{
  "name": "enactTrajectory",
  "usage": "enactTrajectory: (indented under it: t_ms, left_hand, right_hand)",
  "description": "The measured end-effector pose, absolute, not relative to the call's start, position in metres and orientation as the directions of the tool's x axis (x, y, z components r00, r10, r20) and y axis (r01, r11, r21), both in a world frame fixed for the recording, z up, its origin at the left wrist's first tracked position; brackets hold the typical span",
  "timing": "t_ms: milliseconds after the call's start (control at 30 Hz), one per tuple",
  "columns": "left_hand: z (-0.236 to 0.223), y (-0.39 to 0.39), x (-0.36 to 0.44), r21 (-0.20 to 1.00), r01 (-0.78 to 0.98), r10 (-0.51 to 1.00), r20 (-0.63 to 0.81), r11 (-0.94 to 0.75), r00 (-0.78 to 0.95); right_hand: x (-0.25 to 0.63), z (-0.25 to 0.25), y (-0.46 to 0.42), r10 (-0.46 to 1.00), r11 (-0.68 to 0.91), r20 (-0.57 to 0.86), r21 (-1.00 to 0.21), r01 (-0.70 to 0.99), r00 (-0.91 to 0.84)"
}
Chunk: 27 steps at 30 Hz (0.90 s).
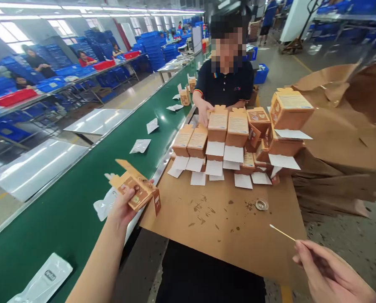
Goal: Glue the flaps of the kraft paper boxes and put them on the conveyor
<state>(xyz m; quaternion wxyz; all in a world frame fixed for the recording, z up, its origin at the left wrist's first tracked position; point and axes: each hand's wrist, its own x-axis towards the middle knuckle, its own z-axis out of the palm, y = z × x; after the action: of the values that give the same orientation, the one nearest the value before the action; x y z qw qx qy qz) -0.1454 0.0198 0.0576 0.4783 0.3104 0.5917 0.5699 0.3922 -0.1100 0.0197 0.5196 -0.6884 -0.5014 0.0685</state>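
A: As seen in the head view, state the condition of the left hand (123,208).

B: Clamped on the printed carton (139,191), with thumb on the near face. Remaining fingers mostly hidden behind; cannot tell their exact placement.

A: Location and condition of same carton?

B: Held tilted above the boundary between the green belt (80,202) and the brown-covered desk (238,261). Flaps spread at both ends, one hanging at the right. Partly covering a white pouch (104,206).

A: Now report on the right hand (322,263).

B: Thumb and forefinger together, pinching the cotton swab (282,232) near the lower end. Other fingers curled. Cotton tip directed up and left, below and apart from the small round dish (262,205) on the desk.

A: Surroundings?

B: Noted across the far side of the desk: stacked cartons (218,126), white flaps protruding toward the near side. Dark flecks and marks scattered on the bare covering. Noted on the belt: further pouches (140,146), spaced apart. Also recorded: the co-worker's hand (203,109) at the left part of the stack.
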Motion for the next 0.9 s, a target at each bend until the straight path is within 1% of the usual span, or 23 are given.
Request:
enactTrajectory:
  t_ms: [67,133,200,233,300,333,367,433,500,533,600,667,733,833,900]
  left_hand:
    - [0.045,-0.003,-0.118,0.957,-0.228,0.918,-0.246,0.180,-0.311]
    - [0.031,-0.023,-0.089,0.923,-0.321,0.930,-0.292,0.213,-0.223]
    - [0.018,-0.039,-0.061,0.834,-0.495,0.942,-0.326,0.245,-0.084]
    - [0.012,-0.047,-0.049,0.758,-0.594,0.943,-0.332,0.268,0.002]
    - [0.003,-0.061,-0.031,0.573,-0.752,0.938,-0.298,0.326,0.179]
    - [-0.002,-0.068,-0.024,0.489,-0.797,0.931,-0.259,0.355,0.256]
    - [-0.006,-0.074,-0.019,0.427,-0.821,0.925,-0.210,0.379,0.318]
    - [-0.016,-0.082,-0.014,0.379,-0.832,0.911,-0.098,0.406,0.400]
    - [-0.025,-0.084,-0.014,0.398,-0.824,0.899,-0.004,0.403,0.437]
    - [-0.028,-0.083,-0.016,0.420,-0.818,0.898,0.019,0.392,0.440]
    - [-0.027,-0.077,-0.020,0.473,-0.796,0.900,0.012,0.379,0.436]
    - [-0.018,-0.070,-0.026,0.521,-0.767,0.910,-0.049,0.375,0.412]
    - [-0.004,-0.065,-0.032,0.569,-0.732,0.922,-0.143,0.373,0.359]
    - [0.017,-0.057,-0.036,0.695,-0.627,0.934,-0.311,0.351,0.178]
    - [0.027,-0.050,-0.031,0.777,-0.525,0.923,-0.381,0.348,0.047]
  right_hand:
    - [0.387,0.031,-0.102,0.769,0.109,0.481,-0.748,0.654,0.422]
    - [0.387,0.038,-0.087,0.744,0.169,0.575,-0.655,0.736,0.341]
    - [0.389,0.042,-0.068,0.706,0.243,0.668,-0.541,0.805,0.236]
    - [0.389,0.044,-0.060,0.686,0.288,0.706,-0.489,0.824,0.179]
    - [0.390,0.045,-0.046,0.666,0.354,0.741,-0.420,0.836,0.090]
    - [0.390,0.045,-0.041,0.667,0.374,0.742,-0.406,0.834,0.062]
    - [0.390,0.045,-0.037,0.675,0.385,0.737,-0.401,0.831,0.043]
    - [0.391,0.042,-0.034,0.691,0.397,0.723,-0.399,0.826,0.017]
    - [0.393,0.037,-0.032,0.709,0.391,0.705,-0.394,0.832,0.000]
    - [0.394,0.034,-0.031,0.720,0.383,0.694,-0.389,0.838,-0.007]
    - [0.396,0.030,-0.028,0.742,0.369,0.671,-0.381,0.848,-0.021]
    - [0.396,0.028,-0.025,0.758,0.361,0.652,-0.380,0.852,-0.030]
    - [0.397,0.029,-0.023,0.755,0.361,0.656,-0.388,0.848,-0.021]
    - [0.397,0.034,-0.025,0.726,0.364,0.687,-0.419,0.832,0.028]
    - [0.392,0.038,-0.032,0.719,0.346,0.688,-0.475,0.810,0.096]
